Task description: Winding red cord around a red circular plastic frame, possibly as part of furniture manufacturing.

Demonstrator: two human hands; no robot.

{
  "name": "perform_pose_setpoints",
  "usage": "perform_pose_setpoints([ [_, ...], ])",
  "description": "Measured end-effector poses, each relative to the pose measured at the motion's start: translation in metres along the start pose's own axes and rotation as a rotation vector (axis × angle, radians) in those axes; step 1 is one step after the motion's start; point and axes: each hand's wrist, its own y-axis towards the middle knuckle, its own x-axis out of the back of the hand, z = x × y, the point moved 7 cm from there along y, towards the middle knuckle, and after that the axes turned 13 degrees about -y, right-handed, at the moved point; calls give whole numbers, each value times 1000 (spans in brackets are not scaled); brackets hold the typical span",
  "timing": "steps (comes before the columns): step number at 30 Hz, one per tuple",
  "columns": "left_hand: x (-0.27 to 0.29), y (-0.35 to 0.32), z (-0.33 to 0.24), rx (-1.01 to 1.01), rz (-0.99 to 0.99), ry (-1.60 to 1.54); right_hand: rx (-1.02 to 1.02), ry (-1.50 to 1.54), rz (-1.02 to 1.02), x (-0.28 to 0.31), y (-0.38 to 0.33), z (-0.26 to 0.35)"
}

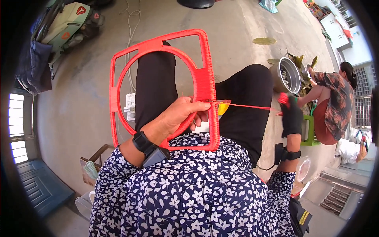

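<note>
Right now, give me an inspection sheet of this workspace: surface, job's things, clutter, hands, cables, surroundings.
Surface: concrete floor; the work rests on the person's lap.
Job's things: red frame wrapped in cord; taut red cord.
Clutter: metal pot, green stool.
Hands: left hand grips the frame; gloved right hand pulls the cord.
Cables: white cable on the floor.
Surroundings: scooter; another person seated nearby.

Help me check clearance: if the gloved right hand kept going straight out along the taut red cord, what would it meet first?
Probably the seated person in the patterned top beside the round metal pot; the black-gloved right hand points that way, though depth is unclear.
</note>
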Motion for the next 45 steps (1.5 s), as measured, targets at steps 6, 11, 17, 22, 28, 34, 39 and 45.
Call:
perform_pose_setpoints([
  [6,-4,-2,-7,-116,-14,-110,-627,981,-63,-19,-32,-65],
  [11,-11,-4,-8,-92,-13,-82,-185,1332,642,-5,-42,141],
  [17,-14,-7,-8,-77,-9,-85,-210,1445,799,0,-44,214],
  [22,-10,-4,-5,-53,12,-78,-442,2089,470,4,-32,196],
  [28,-9,-6,-7,-90,-30,-34,22,2225,598,26,-9,222],
  [34,3,-22,-23,-442,-291,159,-256,1431,597,0,-28,222],
  [39,-6,-22,-21,-393,-173,368,-128,1301,567,3,-29,225],
  [45,-11,-23,-21,-442,-149,469,-144,1284,639,3,-35,226],
])
